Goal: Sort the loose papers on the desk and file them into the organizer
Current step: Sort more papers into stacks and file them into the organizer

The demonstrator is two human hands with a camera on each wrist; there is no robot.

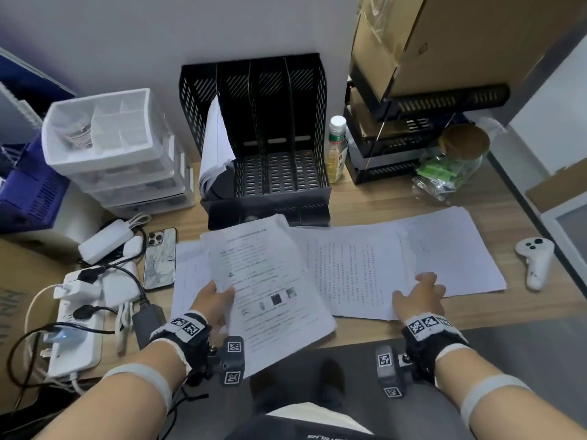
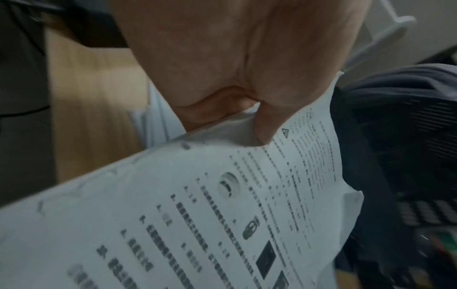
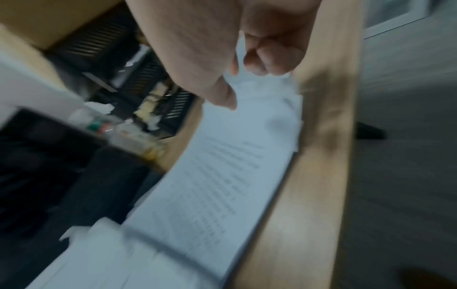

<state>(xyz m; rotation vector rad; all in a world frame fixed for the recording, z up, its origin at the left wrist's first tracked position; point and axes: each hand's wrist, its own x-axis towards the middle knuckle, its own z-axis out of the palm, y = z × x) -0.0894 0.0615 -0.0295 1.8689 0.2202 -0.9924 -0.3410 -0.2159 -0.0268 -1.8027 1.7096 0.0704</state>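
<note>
Step in hand: sorting — one printed sheaf is lifted clear of the spread, not yet filed.
Left hand (image 1: 212, 304): thumb on top and fingers beneath pinch the near-left edge of the held papers (image 1: 266, 290), which tilt up off the desk (image 1: 374, 198); the left wrist view shows the thumb pressing into the page.
Right hand (image 1: 419, 295): it rests on the loose papers (image 1: 365, 268) lying flat on the desk, fingers seeming bent; the right wrist view is blurred, so whether it has hold of a sheet I cannot tell.
Organizer (image 1: 254, 138): black mesh, standing at the back of the desk against the wall, just beyond the papers; its leftmost slot already holds filed sheets (image 1: 216, 144), the other three look empty.
Nearby: a phone (image 1: 159, 258) lies just left of the spread.
Next move, as I judge it: settle which slot the sheaf belongs in, square its edges, then carry it forward and stand it upright between the dividers — the sheaf is limp, so support from the other hand would likely help.
</note>
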